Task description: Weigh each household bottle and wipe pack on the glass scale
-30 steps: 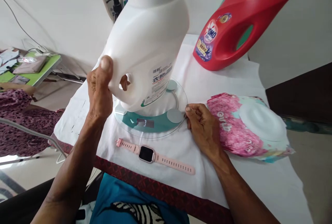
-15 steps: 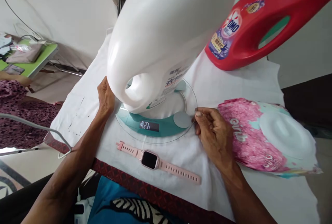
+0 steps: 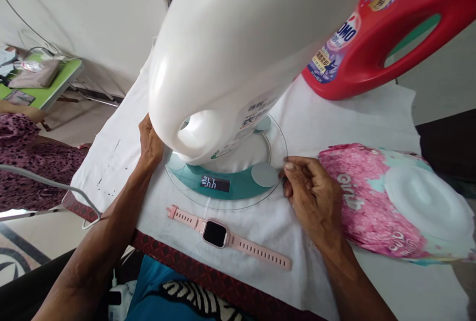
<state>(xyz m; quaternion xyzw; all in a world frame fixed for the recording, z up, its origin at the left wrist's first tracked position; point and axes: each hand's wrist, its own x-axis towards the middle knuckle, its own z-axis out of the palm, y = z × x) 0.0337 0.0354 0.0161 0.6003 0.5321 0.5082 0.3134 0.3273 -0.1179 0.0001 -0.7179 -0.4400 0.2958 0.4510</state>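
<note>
A big white detergent jug stands on a round glass scale with a teal band and a lit display. My left hand rests at the scale's left rim beside the jug's handle, its fingers hidden behind the jug. My right hand lies curled on the cloth, with thumb and fingertips pinched at the scale's right rim. A pink smartwatch lies flat in front of the scale.
A red detergent jug stands behind on the right. A pink wet-wipes pack lies right of my right hand. The white cloth covers the table. Another person's patterned sleeve and a green table are at left.
My left hand let go of the white jug's handle and dropped to the scale's left rim. The scale's display lit up with digits. The view moved closer.
</note>
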